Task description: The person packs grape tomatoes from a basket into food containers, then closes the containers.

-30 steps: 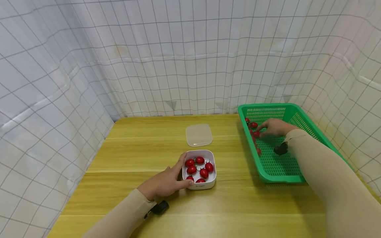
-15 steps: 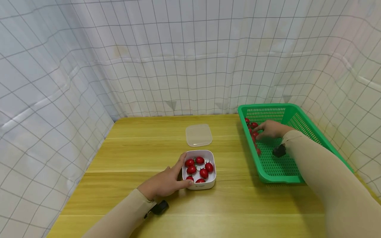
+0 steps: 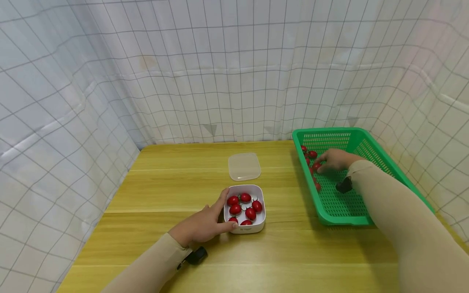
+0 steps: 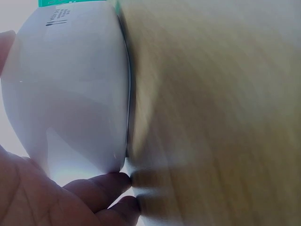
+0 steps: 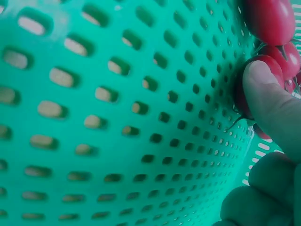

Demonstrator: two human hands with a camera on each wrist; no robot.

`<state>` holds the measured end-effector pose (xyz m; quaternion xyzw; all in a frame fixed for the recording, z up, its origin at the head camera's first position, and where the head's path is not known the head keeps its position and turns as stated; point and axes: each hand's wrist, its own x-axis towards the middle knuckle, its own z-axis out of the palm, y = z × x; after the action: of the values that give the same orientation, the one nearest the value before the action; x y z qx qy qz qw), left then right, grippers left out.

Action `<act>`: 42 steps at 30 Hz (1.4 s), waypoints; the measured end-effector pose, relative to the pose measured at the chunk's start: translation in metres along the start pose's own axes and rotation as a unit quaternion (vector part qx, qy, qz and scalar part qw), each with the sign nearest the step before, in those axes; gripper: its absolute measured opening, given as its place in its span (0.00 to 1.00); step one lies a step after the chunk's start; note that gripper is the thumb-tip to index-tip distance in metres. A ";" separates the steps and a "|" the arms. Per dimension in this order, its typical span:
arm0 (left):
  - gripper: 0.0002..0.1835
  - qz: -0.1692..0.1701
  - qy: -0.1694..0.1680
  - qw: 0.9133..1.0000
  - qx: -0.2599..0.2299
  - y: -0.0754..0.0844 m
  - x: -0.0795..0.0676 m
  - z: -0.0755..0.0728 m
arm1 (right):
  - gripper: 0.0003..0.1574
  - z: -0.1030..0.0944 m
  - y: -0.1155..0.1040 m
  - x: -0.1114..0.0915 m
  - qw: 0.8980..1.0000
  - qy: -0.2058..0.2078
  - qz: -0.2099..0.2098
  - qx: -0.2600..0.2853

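Observation:
In the head view a square white plastic container [image 3: 261, 224] with several red cherry tomatoes [image 3: 250, 213] in it sits on the table. My left hand [image 3: 203, 223] holds it by its left side, thumb at the near rim and forefinger at the far left corner. The left wrist view has the container's wall [image 4: 70, 89] up close, fingers against its lower edge. My right hand [image 3: 336, 159] is down inside a green perforated basket [image 3: 320, 211]. Between thumb and fingers it pinches a cherry tomato [image 5: 241, 92], with other tomatoes [image 5: 273, 19] right beside it.
A translucent square lid [image 3: 244, 166] lies behind the container on the wooden table [image 3: 154, 179]. More tomatoes [image 3: 303, 149] line the basket's left wall. White gridded curtain [image 3: 234, 81] encloses the back and both sides.
My right hand reached left among the basket's tomatoes, then drew back slightly to the right with a tomato at its fingertips. The left hand and the container have stayed put.

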<state>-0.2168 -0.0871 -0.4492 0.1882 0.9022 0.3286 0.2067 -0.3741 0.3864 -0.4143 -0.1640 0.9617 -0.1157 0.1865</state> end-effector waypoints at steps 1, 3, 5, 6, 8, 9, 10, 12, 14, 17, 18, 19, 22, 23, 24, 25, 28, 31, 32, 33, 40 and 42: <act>0.58 0.000 0.000 1.000 0.000 0.000 0.000 0.000 | 0.32 0.000 0.001 0.000 1.000 -0.001 0.002 0.004; 0.58 -0.001 -0.001 1.000 0.000 0.000 0.000 0.000 | 0.33 0.001 0.002 0.001 1.000 -0.004 0.006 0.006; 0.58 -0.001 0.000 1.000 0.001 0.000 0.000 -0.001 | 0.33 0.001 0.002 0.001 1.000 -0.005 0.009 0.008; 0.57 0.001 0.000 1.000 0.000 0.000 0.000 -0.001 | 0.33 0.001 0.003 0.001 1.000 -0.005 0.010 0.009; 0.58 0.002 0.001 1.000 -0.002 0.000 0.000 -0.001 | 0.34 0.002 0.003 0.002 1.000 -0.005 0.011 0.011; 0.58 0.003 0.000 1.000 -0.004 0.000 0.000 -0.001 | 0.34 0.002 0.003 0.002 1.000 -0.006 0.012 0.013; 0.58 0.003 0.001 1.000 -0.004 0.000 -0.001 -0.001 | 0.34 0.002 0.003 0.002 1.000 -0.007 0.013 0.016; 0.58 0.005 -0.001 1.000 -0.007 -0.001 0.000 0.000 | 0.35 0.003 0.004 0.003 1.000 -0.010 0.014 0.018; 0.58 0.003 0.000 1.000 -0.006 -0.002 0.000 0.000 | 0.35 0.004 0.004 0.004 1.000 -0.012 0.015 0.018; 0.58 0.001 0.001 1.000 -0.006 -0.002 0.000 0.001 | 0.35 0.005 0.005 0.006 1.000 -0.011 0.019 0.018; 0.58 0.000 0.002 1.000 -0.005 -0.002 0.000 0.001 | 0.35 0.006 0.005 0.006 1.000 -0.010 0.021 0.018; 0.58 0.000 0.002 1.000 -0.006 -0.002 -0.001 0.001 | 0.35 0.006 0.005 0.006 1.000 -0.010 0.023 0.019; 0.58 -0.001 0.002 1.000 -0.007 -0.002 -0.001 0.001 | 0.36 0.006 0.004 0.005 0.999 -0.010 0.027 0.020; 0.58 0.000 0.002 1.000 -0.008 -0.002 -0.001 0.001 | 0.36 0.005 0.004 0.005 0.999 -0.011 0.027 0.021; 0.58 0.000 0.002 1.000 -0.008 -0.002 -0.001 0.001 | 0.36 0.005 0.003 0.005 0.999 -0.011 0.027 0.021; 0.58 0.001 0.001 1.000 -0.010 -0.002 -0.001 0.001 | 0.36 0.005 0.003 0.005 0.999 -0.011 0.027 0.021; 0.58 0.004 0.002 1.000 -0.013 -0.003 -0.001 0.000 | 0.36 0.005 0.003 0.005 0.999 -0.009 0.027 0.021; 0.58 0.005 0.002 1.000 -0.011 -0.003 -0.001 0.000 | 0.36 0.005 0.002 0.005 0.999 -0.009 0.028 0.024; 0.58 0.005 0.001 1.000 -0.010 -0.003 -0.001 0.000 | 0.36 0.006 0.003 0.005 0.999 -0.009 0.028 0.023; 0.58 0.006 0.001 1.000 -0.009 -0.003 -0.001 0.000 | 0.36 0.006 0.002 0.005 0.999 -0.011 0.028 0.022; 0.57 0.005 0.000 1.000 -0.003 -0.003 -0.002 0.001 | 0.34 0.005 0.002 0.005 1.000 -0.017 0.024 0.009; 0.57 0.004 0.001 1.000 -0.001 -0.003 -0.002 0.001 | 0.35 0.005 0.001 0.005 1.000 -0.017 0.023 0.009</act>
<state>-0.2153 -0.0895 -0.4513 0.1908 0.9014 0.3305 0.2046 -0.3768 0.3851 -0.4203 -0.1423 0.9608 -0.1176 0.2067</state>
